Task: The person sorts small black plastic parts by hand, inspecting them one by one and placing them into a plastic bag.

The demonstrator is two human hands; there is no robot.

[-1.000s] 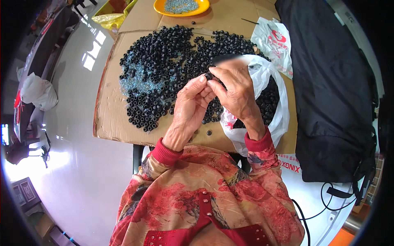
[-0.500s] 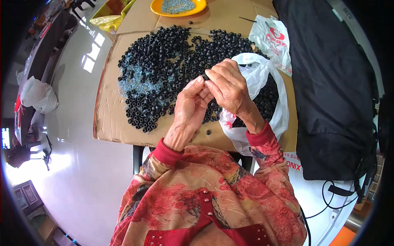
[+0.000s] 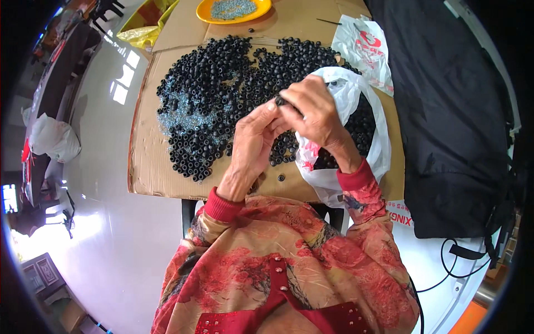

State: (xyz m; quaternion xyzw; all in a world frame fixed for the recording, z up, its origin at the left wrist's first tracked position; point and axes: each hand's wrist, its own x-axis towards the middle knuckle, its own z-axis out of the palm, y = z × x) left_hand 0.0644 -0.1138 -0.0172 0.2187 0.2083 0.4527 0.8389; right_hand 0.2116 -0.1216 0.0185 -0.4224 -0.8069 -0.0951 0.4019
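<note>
A heap of small black rubber rings (image 3: pixel 222 89) covers a sheet of brown cardboard (image 3: pixel 147 167), with small silvery metal parts (image 3: pixel 179 114) mixed in at its left. My left hand (image 3: pixel 251 146) and my right hand (image 3: pixel 314 114) meet above the heap, fingertips pinched together on one small black ring (image 3: pixel 280 102). Under my right hand lies an open white plastic bag (image 3: pixel 356 94) holding more black rings.
An orange plate (image 3: pixel 232 10) of small silvery parts stands at the far edge. A second white plastic bag with red print (image 3: pixel 364 44) lies at the back right. A black cloth (image 3: pixel 445 106) covers the right side. A yellow bag (image 3: pixel 139 33) sits at the far left; cables run at the lower right.
Both hands stay together over the heap; the fingers have shifted slightly around the small ring. Nothing else has moved.
</note>
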